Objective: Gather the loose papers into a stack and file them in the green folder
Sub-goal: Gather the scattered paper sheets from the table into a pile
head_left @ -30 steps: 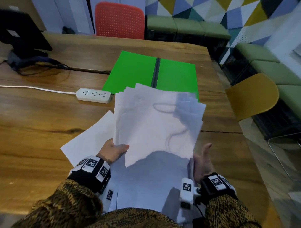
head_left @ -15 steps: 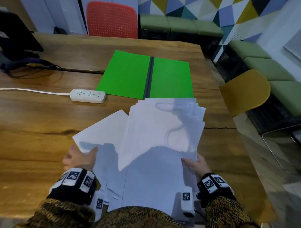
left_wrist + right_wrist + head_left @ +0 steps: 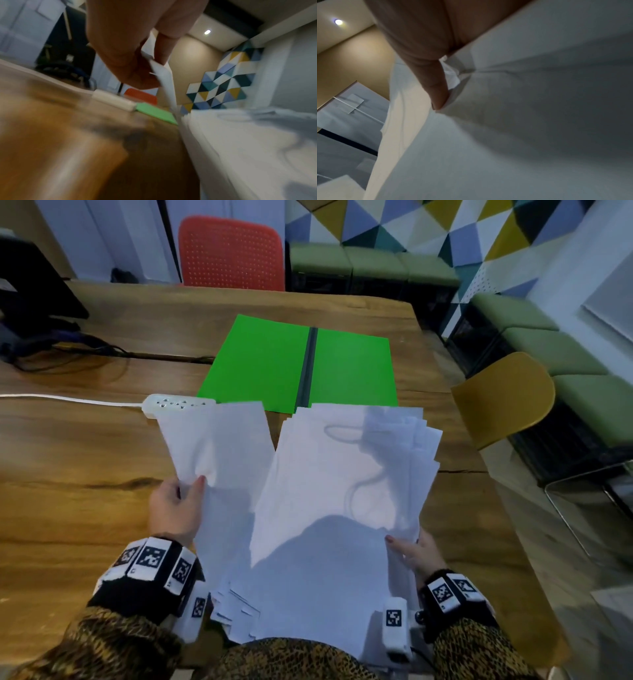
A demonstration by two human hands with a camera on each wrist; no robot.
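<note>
The green folder (image 3: 294, 364) lies open and flat on the far middle of the wooden table (image 3: 68, 467). In front of it a fanned bundle of white papers (image 3: 346, 474) slopes toward me; my right hand (image 3: 411, 553) grips its near right corner, thumb on top. My left hand (image 3: 178, 505) pinches a separate white sheet (image 3: 219, 440) at its near edge and holds it raised, left of the bundle. The left wrist view shows this left hand (image 3: 147, 60) pinching the sheet (image 3: 164, 75) between thumb and fingers. In the right wrist view my right hand (image 3: 436, 83) is pressed against the papers (image 3: 522, 121).
A white power strip (image 3: 171, 405) with its cable lies left of the folder, partly behind the lifted sheet. More white sheets (image 3: 239, 611) lie loose at the table's near edge. A yellow chair (image 3: 503, 398) stands at the right, a red chair (image 3: 233, 254) behind the table. Black equipment (image 3: 30, 302) sits far left.
My left hand has taken hold of the loose sheet at the left and lifted it up off the table. The right hand still holds the bundle, which has shifted slightly right.
</note>
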